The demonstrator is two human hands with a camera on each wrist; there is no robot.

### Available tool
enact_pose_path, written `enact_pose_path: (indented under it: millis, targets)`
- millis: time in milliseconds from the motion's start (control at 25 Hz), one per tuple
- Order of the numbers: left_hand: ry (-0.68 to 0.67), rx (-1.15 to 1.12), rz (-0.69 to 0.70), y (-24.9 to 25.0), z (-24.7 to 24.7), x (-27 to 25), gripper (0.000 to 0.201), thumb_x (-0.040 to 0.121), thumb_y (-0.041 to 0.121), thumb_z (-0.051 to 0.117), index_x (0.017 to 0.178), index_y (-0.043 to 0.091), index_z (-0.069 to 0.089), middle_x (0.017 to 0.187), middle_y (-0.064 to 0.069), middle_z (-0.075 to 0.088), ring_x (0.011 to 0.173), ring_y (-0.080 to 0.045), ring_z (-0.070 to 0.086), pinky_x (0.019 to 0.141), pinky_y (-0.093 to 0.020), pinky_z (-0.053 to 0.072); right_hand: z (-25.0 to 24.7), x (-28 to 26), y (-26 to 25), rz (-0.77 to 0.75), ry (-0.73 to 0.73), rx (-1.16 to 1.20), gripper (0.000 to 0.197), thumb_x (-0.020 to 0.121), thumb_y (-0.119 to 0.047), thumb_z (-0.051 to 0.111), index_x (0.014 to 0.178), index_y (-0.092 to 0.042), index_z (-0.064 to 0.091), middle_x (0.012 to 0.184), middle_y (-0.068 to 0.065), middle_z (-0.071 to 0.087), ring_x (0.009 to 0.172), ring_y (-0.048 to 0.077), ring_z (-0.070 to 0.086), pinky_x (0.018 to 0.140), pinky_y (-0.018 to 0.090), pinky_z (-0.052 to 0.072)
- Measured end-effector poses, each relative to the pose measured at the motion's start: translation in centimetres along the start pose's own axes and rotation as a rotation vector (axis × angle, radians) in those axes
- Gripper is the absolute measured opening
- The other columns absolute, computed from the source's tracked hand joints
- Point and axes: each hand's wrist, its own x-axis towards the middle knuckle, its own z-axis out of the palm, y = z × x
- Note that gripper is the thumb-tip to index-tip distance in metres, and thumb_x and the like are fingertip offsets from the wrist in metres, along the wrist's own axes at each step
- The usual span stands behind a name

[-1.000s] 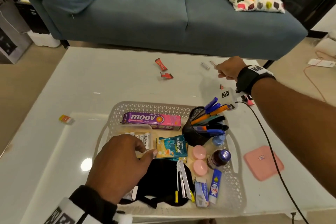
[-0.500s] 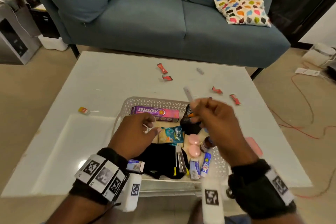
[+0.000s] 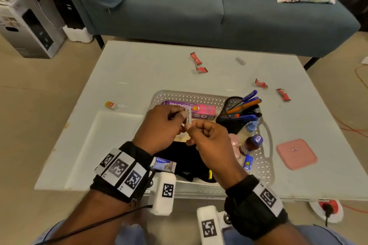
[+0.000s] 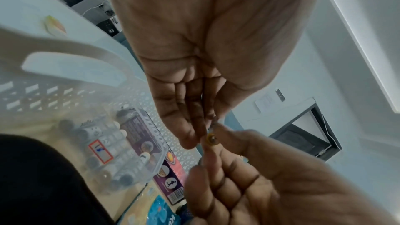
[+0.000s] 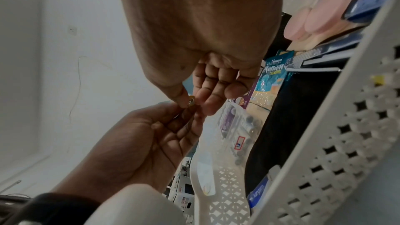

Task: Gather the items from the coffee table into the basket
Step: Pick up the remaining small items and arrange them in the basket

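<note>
Above the white lattice basket [image 3: 266,165] both hands meet on a small white tube [image 3: 188,116] labelled Heybright. My left hand [image 3: 181,120] pinches its upper part; my right hand [image 3: 191,129] pinches its lower end. In the left wrist view the tube's orange-ringed end [image 4: 211,139] shows between the fingertips of both hands. The right wrist view shows that same end [image 5: 191,100] pinched between my thumb and fingers. The basket holds a moov box [image 3: 201,111], a mesh pen holder [image 3: 237,113], a small bottle [image 3: 252,142] and a black cloth [image 3: 185,159].
On the white coffee table [image 3: 139,73] lie several red candy wrappers [image 3: 195,58] [image 3: 261,83] [image 3: 283,94], a small white item [image 3: 240,60], an orange eraser [image 3: 111,105] and a pink square lid [image 3: 296,153]. A blue sofa [image 3: 199,6] stands behind the table.
My right hand came back from the far side of the table with the white tube. My left hand rose from the basket, and both now pinch the tube.
</note>
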Motion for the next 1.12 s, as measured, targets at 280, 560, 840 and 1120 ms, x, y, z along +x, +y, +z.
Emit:
enact_pose_path:
  millis: [280, 560, 840, 1120]
  targets:
    - [0.102, 0.012, -0.072, -0.2, -0.5, 0.7, 0.024, 0.088, 0.030, 0.076, 0.107, 0.016, 0.075, 0.083, 0.000, 0.077, 0.074, -0.014, 0.076, 0.082, -0.038, 0.062, -0.5, 0.6, -0.1, 0.011, -0.002, -0.018, 0.005, 0.093, -0.022, 0.074, 0.096, -0.018, 0.076, 0.085, 0.005, 0.076, 0.076, 0.018, 0.073, 0.071, 0.031, 0.061]
    - [0.151, 0.478, -0.194, -0.4, 0.4, 4.0, 0.022, 0.078, 0.026, 0.081, 0.067, 0.017, 0.064, 0.076, -0.002, 0.071, 0.085, -0.025, 0.070, 0.085, -0.036, 0.057, -4.8, 2.1, -2.9, 0.010, 0.125, 0.117, 0.002, 0.094, -0.016, 0.071, 0.093, -0.015, 0.070, 0.081, 0.002, 0.074, 0.063, 0.004, 0.069, 0.059, 0.014, 0.052]
    - [-0.074, 0.811, -0.350, -0.5, 2.9, 7.1, 0.047, 0.069, 0.039, 0.087, 0.098, 0.005, 0.074, 0.099, -0.012, 0.075, 0.097, -0.029, 0.070, 0.080, -0.033, 0.057, -7.2, 2.9, -3.9, -0.035, 0.175, 0.222, 0.006, 0.094, -0.015, 0.071, 0.089, -0.014, 0.069, 0.080, 0.002, 0.071, 0.068, 0.009, 0.066, 0.053, 0.009, 0.047]
    - [-0.138, 0.777, -0.312, 0.4, 1.9, 6.0, 0.020, 0.080, 0.024, 0.079, 0.091, 0.006, 0.078, 0.095, -0.009, 0.077, 0.093, -0.026, 0.072, 0.086, -0.036, 0.060, -6.6, 3.0, -3.8, -0.063, 0.170, 0.227, 0.010, 0.094, -0.016, 0.072, 0.092, -0.007, 0.070, 0.089, 0.018, 0.074, 0.071, 0.015, 0.067, 0.062, 0.014, 0.055]
